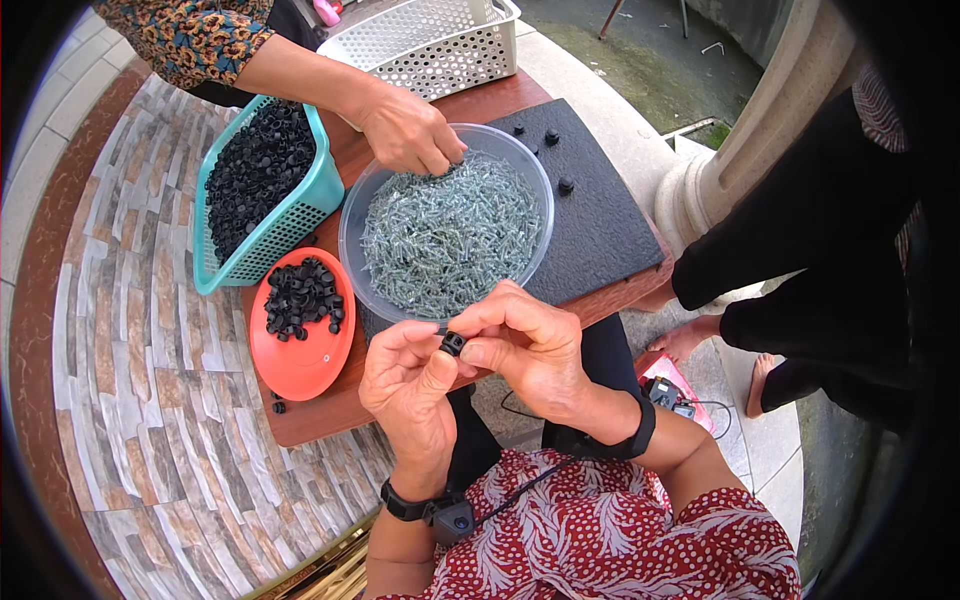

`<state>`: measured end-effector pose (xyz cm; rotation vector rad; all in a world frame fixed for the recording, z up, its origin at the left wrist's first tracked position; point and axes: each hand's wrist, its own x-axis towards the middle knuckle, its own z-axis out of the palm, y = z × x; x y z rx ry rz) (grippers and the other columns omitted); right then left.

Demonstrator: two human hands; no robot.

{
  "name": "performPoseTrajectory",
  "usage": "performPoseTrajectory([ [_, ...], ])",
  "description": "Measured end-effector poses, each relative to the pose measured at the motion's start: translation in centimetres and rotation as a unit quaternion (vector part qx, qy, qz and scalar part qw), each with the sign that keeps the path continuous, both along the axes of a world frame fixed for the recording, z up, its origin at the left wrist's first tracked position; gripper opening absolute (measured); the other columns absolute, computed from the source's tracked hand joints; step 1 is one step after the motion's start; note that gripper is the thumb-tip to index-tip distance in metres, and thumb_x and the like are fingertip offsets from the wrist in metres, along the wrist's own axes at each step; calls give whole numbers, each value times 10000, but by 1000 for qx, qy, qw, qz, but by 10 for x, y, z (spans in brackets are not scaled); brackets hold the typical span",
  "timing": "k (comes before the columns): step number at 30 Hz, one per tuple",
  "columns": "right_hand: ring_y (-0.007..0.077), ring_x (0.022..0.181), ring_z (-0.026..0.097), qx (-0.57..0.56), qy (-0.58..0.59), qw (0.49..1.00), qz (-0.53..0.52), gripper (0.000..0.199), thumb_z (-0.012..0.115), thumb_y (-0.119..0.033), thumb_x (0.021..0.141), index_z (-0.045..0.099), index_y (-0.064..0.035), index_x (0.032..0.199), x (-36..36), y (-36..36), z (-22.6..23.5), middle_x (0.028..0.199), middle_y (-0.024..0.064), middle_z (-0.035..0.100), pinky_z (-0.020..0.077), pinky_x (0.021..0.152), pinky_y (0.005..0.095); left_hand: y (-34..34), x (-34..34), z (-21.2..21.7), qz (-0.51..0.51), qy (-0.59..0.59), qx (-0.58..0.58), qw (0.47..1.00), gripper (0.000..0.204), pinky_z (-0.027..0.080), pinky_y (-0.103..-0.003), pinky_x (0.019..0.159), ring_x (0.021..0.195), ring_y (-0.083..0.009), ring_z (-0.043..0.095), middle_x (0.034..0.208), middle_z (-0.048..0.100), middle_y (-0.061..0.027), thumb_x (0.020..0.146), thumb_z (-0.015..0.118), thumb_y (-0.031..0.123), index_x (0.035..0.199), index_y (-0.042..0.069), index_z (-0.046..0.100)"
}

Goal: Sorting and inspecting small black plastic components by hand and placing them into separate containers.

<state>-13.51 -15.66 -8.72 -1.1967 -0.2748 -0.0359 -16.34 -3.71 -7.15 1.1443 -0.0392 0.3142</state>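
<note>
A small black plastic clip (453, 343) is pinched between my two hands, just in front of a clear round tub. My left hand (412, 385) grips it with thumb and fingertips from the left. My right hand (530, 350) closes on it from the other side; anything else in those fingertips is too small to make out. The clear tub (547, 235) holds a heap of thin, shiny metal nails (445, 240). To the left, a red-orange plate (300, 370) carries a pile of black plastic pieces (303, 297) of a similar kind.
A teal basket (320, 170) full of black pieces stands at the left. Another person's hand (412, 130) reaches into the tub. A white perforated basket (440, 65) is at the back. Loose black pieces (566, 186) lie on a dark slab (600, 240). Another person's legs (790, 270) stand at right.
</note>
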Motion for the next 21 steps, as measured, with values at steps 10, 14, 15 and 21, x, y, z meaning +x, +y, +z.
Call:
performPoseTrajectory([
  [10, 241, 745, 522, -115, -205, 968, -88, 275, 654, 80, 682, 637, -15, 939, 5, 6, 0, 814, 91, 583, 427, 664, 322, 3, -1, -6, 30, 63, -52, 996, 210, 452, -225, 793, 837, -105, 582, 915, 618, -68, 797, 685, 22, 970, -32, 579],
  [14, 244, 738, 523, -140, -230, 957, -104, 274, 658, 77, 665, 640, 7, 930, 6, 6, 0, 819, 102, 594, 428, 649, 321, 1, -1, -5, 29, 79, -81, 993, 196, 445, -215, 785, 825, -89, 566, 920, 613, -62, 799, 684, 24, 955, -29, 578],
  [15, 244, 738, 523, -139, -230, 958, -104, 274, 658, 77, 665, 640, 7, 930, 6, 6, 0, 819, 102, 594, 428, 649, 321, 2, -2, -5, 29, 79, -81, 993, 196, 445, -215, 785, 825, -89, 566, 920, 613, -62, 799, 684, 24, 955, -29, 578],
  [21, 243, 737, 529, -138, -234, 959, -85, 266, 660, 70, 646, 649, 16, 906, 8, 1, -3, 798, 100, 595, 429, 642, 321, 6, -4, 0, 13, 97, -50, 994, 257, 452, -199, 746, 769, -83, 582, 866, 631, -61, 796, 694, 52, 1002, -45, 575],
])
